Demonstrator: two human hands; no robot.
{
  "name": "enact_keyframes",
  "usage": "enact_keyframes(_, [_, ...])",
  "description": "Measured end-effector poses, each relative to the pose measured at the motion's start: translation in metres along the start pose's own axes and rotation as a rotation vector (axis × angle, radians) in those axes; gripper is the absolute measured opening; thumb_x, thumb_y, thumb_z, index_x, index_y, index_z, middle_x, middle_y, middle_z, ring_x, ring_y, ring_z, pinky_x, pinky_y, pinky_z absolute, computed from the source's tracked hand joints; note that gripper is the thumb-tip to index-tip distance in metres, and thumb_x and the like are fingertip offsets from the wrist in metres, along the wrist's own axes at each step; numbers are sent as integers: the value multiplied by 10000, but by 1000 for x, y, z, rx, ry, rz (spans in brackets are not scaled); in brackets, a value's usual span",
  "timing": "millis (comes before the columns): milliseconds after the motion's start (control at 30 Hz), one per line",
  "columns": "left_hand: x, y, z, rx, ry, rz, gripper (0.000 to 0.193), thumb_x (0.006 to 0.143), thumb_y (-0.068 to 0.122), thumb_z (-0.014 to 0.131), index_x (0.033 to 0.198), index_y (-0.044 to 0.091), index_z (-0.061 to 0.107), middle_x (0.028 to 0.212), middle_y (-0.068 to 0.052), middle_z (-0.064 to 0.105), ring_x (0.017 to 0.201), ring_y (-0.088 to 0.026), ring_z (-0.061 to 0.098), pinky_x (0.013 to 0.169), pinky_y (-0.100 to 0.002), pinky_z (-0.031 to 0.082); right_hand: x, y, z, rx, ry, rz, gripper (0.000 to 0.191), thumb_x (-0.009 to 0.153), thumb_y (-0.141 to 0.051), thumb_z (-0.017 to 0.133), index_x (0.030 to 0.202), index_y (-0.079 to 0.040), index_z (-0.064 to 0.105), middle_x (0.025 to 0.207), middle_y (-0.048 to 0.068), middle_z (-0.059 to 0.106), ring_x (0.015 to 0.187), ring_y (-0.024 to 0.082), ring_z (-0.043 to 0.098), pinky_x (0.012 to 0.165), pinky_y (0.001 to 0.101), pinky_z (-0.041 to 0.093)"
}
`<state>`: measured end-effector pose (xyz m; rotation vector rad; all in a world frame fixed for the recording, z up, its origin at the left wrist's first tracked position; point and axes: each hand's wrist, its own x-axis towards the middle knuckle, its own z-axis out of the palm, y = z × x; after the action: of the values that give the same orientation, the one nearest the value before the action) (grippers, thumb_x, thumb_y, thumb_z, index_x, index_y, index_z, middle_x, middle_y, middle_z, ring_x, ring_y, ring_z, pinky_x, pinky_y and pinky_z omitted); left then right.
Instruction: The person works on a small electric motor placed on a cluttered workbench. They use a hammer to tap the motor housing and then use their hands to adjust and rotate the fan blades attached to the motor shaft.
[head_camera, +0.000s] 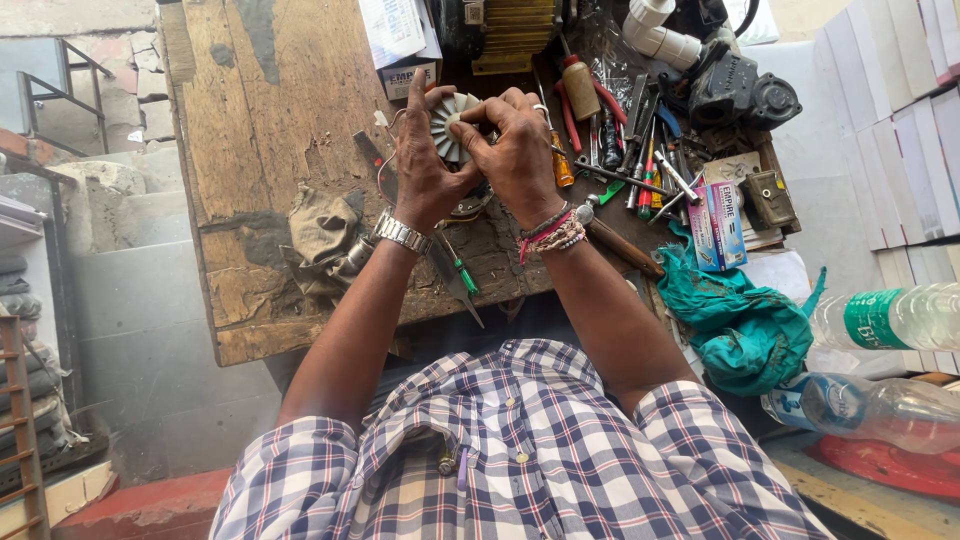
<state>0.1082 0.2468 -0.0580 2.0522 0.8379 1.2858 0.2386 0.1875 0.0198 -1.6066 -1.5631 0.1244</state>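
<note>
A small white finned fan wheel (452, 125) is held above the worn wooden workbench (270, 110) by both hands. The left hand (422, 165) is clenched around the wheel's left edge, fingers curled behind the fins, a metal wristwatch (402, 234) worn on its wrist. The right hand (515, 145) is closed over the wheel's right side, thumb and fingertips pressed against the fins; coloured thread bracelets (550, 234) are seen on that wrist. Just below the wheel a green-handled screwdriver (461, 268) is laid on the bench. To the right of the wheel a heap of pliers, screwdrivers and other tools (630, 150) is spread. Further right of the wheel a crumpled teal cloth (740, 315) and two clear plastic bottles (880, 320) are found. To the lower left of the wheel a dirty rag (322, 235) is lying
</note>
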Motion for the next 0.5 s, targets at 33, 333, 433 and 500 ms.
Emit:
enact_keyframes(33, [0, 0, 0, -13, -8, -10, 1203, 809, 224, 928, 1653, 122, 76, 1488, -99, 550, 1360, -257, 560, 1197, -471, 432, 0, 0, -1, 11, -11, 9, 244, 874, -249, 864, 996, -65, 761, 915, 41, 649, 919, 198, 586, 792, 369, 522])
enact_keyframes(333, [-1, -7, 4, -43, -22, -54, 1225, 796, 241, 932, 1646, 128, 58, 1500, -92, 558, 1355, -241, 579, 1155, -472, 443, 0, 0, 3, 47, -46, 45, 223, 890, -228, 836, 1033, -73, 764, 918, 44, 617, 919, 195, 566, 740, 324, 547])
enact_keyframes(433, [-1, -8, 5, -5, -9, -15, 1252, 774, 260, 953, 1640, 135, 58, 1481, -102, 560, 1366, -268, 554, 1177, -513, 383, 1, 0, 4, 35, -33, 56, 205, 881, -231, 842, 988, -74, 767, 911, 38, 623, 921, 190, 567, 752, 325, 549])
enact_keyframes(500, [-2, -8, 5, 22, -1, -2, 1239, 800, 266, 940, 1653, 144, 49, 1494, -92, 559, 1380, -258, 557, 1197, -509, 380, 0, 1, 4, 27, -21, 40, 192, 883, -226, 843, 978, -74, 773, 913, 37, 630, 921, 188, 571, 765, 335, 546])
